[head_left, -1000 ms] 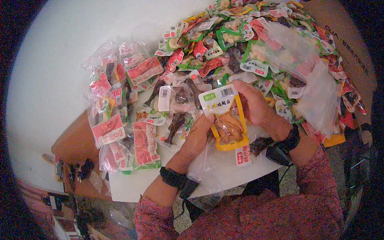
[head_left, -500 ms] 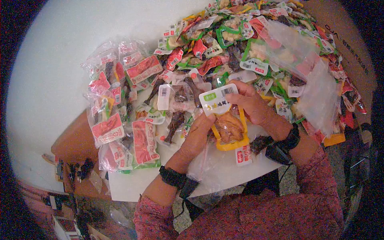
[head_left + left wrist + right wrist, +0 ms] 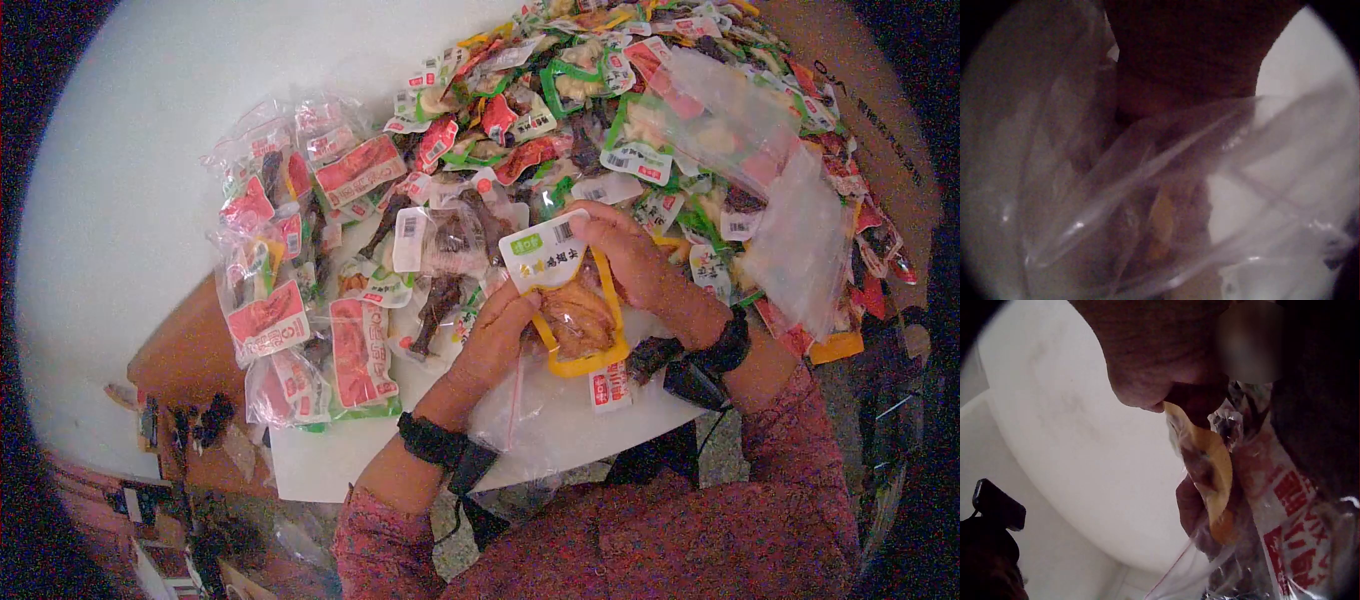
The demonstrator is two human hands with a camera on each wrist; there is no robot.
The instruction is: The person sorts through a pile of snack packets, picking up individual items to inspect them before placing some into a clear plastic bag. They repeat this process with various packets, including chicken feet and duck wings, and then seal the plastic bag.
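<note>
In the head view both hands hold a yellow-edged vacuum food packet (image 3: 578,318) with a white label top and brown meat behind its clear window. My left hand (image 3: 493,338) pinches its left edge. The right hand (image 3: 632,262) grips the upper right corner, thumb over the front near the barcode. Below the left hand hangs a clear zip bag (image 3: 508,405), its film crossing most of the left wrist view. From the right wrist, the packet (image 3: 1215,469) appears edge-on between the two hands. A red-and-white packet (image 3: 608,388) lies just under it.
A large heap of mixed food packets (image 3: 570,85) covers the back right of the white table (image 3: 300,460). Filled clear bags (image 3: 265,310) stand in rows at the left. An empty-looking clear bag (image 3: 800,240) drapes over the heap's right side, by a cardboard box (image 3: 900,110).
The right thumb has come round from the packet's side onto its top right corner. The packet has tilted slightly, its lower end shifting a little right. The left hand keeps its hold.
</note>
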